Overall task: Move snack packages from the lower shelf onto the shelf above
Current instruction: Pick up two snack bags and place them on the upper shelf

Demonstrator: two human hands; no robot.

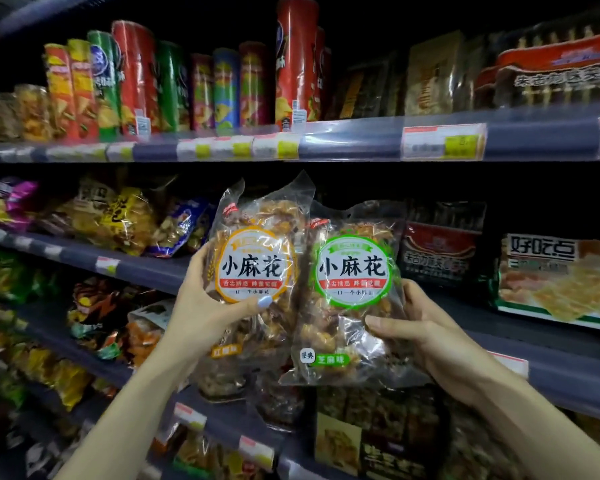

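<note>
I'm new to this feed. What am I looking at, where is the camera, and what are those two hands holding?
There is no machine here: a person wears one camera on the head, looking forward and down at their own bare hands before store shelves. The left hand holds a clear snack bag with an orange label. The right hand holds a similar bag with a green label. Both bags are raised in front of a middle shelf stocked with other snack bags. The top shelf carries chip cans and dark packages.

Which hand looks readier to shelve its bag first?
Probably the left hand: its orange-label bag already sits higher, nearer the shelf above, than the right hand's green-label bag.
</note>
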